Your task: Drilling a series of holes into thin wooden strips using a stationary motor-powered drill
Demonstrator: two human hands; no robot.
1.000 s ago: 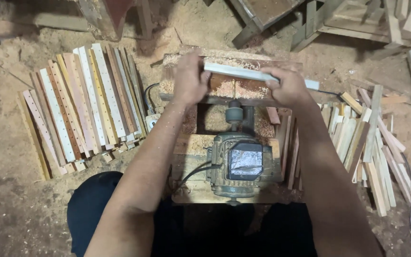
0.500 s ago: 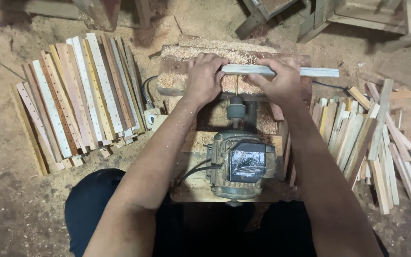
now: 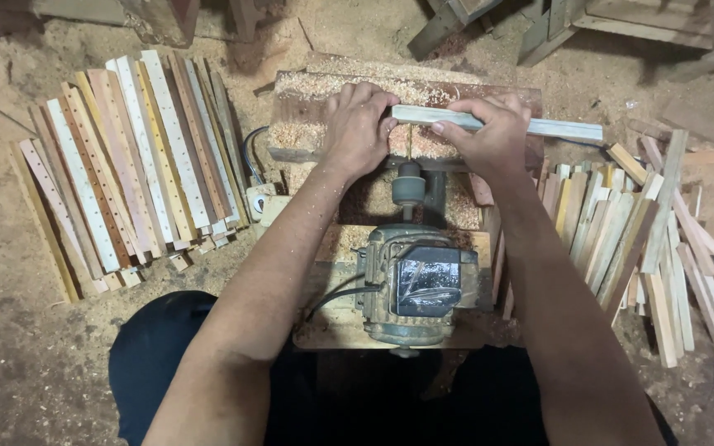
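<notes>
A pale wooden slat (image 3: 555,128) lies flat across a sawdust-covered wooden block (image 3: 307,91), sticking out to the right. My left hand (image 3: 359,128) grips its left end and my right hand (image 3: 493,132) grips it near the middle. Between my hands a thin drill bit (image 3: 411,142) points from a chuck (image 3: 408,186) at the slat's near edge. The chuck sits on a grey electric motor (image 3: 415,285) mounted on a wooden base right in front of me.
A neat row of drilled slats (image 3: 126,173) lies on the dusty floor to the left. A loose heap of plain slats (image 3: 638,223) lies to the right. A black cable (image 3: 336,297) runs from the motor. Wooden frames (image 3: 621,21) stand at the back.
The slat has slid to the right along the block, and both hands have shifted with it. Its right end now reaches further over the heap.
</notes>
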